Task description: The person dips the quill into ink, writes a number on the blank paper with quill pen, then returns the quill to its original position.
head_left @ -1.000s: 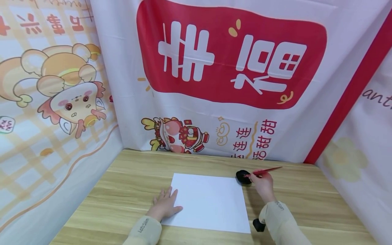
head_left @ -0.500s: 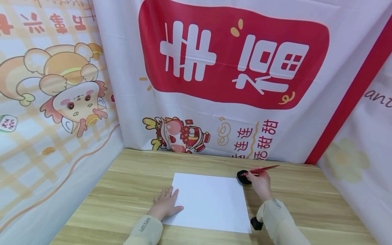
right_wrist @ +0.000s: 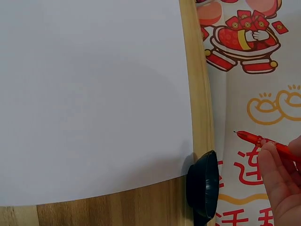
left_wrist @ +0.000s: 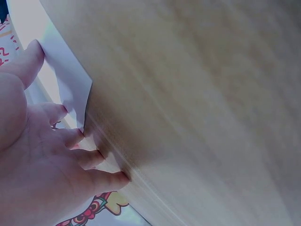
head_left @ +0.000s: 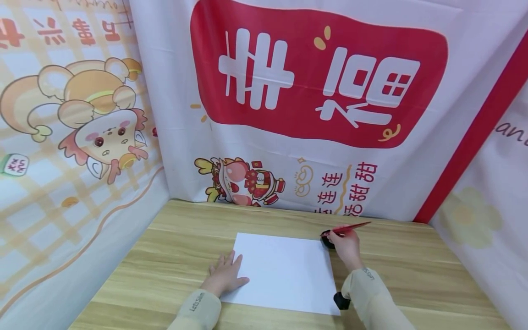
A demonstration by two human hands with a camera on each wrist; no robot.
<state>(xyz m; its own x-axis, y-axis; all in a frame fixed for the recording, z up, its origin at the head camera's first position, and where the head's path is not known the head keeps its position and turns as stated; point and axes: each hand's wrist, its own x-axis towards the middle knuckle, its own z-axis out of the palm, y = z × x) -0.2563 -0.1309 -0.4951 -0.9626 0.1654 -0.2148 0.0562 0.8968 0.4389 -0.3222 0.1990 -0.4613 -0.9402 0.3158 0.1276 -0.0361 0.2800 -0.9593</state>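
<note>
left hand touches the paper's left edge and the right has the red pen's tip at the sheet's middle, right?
No: in the head view, the right hand holds the red pen with its tip by the black dish, near the far right corner of the paper, not at the middle. The left hand does touch the paper's left edge.

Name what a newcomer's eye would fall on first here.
Probably the big red panel with white characters on the backdrop. Next, the white paper on the wooden table, the left hand at its left edge. Then the red pen in the right hand, near the paper's far right corner.
</note>
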